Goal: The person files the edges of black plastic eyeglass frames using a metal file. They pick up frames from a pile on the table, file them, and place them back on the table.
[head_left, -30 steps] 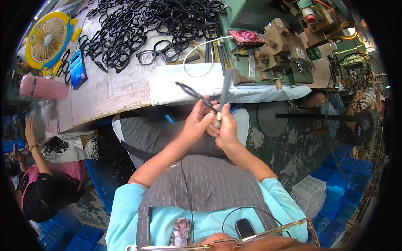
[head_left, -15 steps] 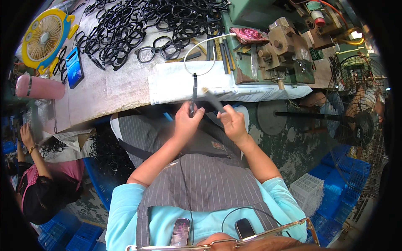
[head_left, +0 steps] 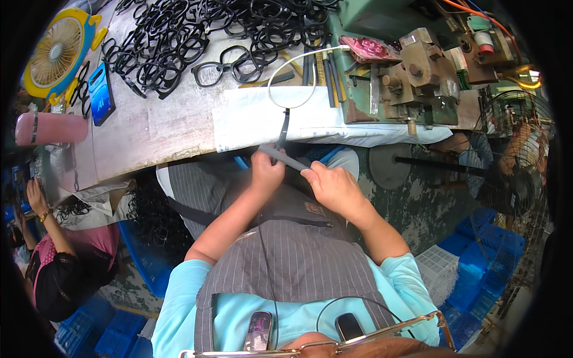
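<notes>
My left hand (head_left: pixel 267 173) is closed on a slim black eyeglass frame (head_left: pixel 285 126), which points up toward the table edge. It shows edge-on, so its full shape is hidden. In my right hand (head_left: pixel 336 188) is a flat grey file (head_left: pixel 286 159), gripped at its near end with the thumb along it. The file slants up to the left and crosses the lower part of the eyeglass frame, right by my left fingers. Both hands are above my lap, just in front of the table (head_left: pixel 146 134).
Many black eyeglass frames (head_left: pixel 161 45) are heaped at the back. A white sheet (head_left: pixel 245 122) covers the table's front edge, with several sticks (head_left: pixel 332 77) behind it. A green machine (head_left: pixel 421 74) stands right; a fan (head_left: pixel 59 51), phone (head_left: pixel 101 95) and pink bottle (head_left: pixel 57 129) stand left.
The file has swung left and down from beside the eyeglass frame to across it. My right hand has turned and shifted slightly downward. My view has moved a little to the left.
</notes>
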Tool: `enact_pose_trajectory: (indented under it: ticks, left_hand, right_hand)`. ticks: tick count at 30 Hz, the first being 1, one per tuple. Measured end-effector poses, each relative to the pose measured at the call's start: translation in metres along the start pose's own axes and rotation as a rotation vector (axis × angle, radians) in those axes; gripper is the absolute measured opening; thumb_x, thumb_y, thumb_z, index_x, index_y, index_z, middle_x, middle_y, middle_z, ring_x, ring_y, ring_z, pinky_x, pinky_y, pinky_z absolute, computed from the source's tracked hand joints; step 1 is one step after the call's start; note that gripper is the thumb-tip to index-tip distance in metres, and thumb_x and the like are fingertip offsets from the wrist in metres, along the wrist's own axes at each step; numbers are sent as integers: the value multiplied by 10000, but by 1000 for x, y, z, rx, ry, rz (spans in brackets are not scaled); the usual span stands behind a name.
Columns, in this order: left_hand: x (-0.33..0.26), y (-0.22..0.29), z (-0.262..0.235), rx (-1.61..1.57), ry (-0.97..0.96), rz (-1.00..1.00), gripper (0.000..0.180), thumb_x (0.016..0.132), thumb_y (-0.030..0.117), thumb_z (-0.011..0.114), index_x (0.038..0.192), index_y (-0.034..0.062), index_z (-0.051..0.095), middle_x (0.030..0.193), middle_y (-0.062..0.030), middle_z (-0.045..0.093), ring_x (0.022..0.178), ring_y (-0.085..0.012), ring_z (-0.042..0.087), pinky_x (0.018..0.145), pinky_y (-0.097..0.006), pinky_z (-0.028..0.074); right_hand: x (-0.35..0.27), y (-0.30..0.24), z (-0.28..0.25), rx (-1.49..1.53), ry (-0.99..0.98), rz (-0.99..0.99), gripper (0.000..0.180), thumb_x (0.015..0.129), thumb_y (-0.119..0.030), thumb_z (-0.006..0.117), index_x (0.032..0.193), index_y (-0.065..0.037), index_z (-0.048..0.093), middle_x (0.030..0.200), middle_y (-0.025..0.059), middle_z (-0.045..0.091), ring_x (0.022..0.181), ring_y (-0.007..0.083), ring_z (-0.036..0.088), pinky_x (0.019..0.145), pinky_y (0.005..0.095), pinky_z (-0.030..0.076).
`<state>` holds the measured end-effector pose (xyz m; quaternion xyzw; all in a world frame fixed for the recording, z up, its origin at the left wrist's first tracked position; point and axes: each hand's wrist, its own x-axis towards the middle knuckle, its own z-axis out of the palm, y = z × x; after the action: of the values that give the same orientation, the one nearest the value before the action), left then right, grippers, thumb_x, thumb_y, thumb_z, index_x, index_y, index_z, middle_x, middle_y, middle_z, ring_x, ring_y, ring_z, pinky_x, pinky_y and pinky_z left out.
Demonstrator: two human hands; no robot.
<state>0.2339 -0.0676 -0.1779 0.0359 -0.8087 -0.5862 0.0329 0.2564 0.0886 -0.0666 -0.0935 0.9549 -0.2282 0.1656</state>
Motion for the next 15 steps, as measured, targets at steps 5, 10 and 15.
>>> enact_pose_trajectory:
  ticks: [5, 10, 15]
  left_hand:
    - [0, -5, 4, 50, 65, 102, 160, 701, 53, 642, 651, -19, 508, 613, -198, 523, 573, -391, 521, 533, -443, 406]
    - [0, -9, 7, 15, 90, 125, 163, 696, 62, 651, 660, -21, 514, 639, -211, 526, 581, -400, 520, 537, -445, 404]
    - [1, -16, 10, 19, 67, 134, 206, 657, 86, 702, 684, -27, 532, 646, -216, 522, 593, -403, 528, 533, -435, 412]
  right_hand:
    - [28, 1, 12, 34, 46, -50, 350, 948, -351, 498, 785, -42, 519, 578, 217, 585, 560, 420, 599, 505, 506, 478]
    - [25, 3, 9, 45, 68, -91, 363, 944, -359, 503, 788, -33, 528, 590, 220, 589, 573, 429, 601, 513, 506, 480]
    - [3, 11, -11, 34, -112, -16, 363, 943, -363, 504, 807, -28, 535, 617, 222, 599, 605, 440, 601, 536, 516, 480]
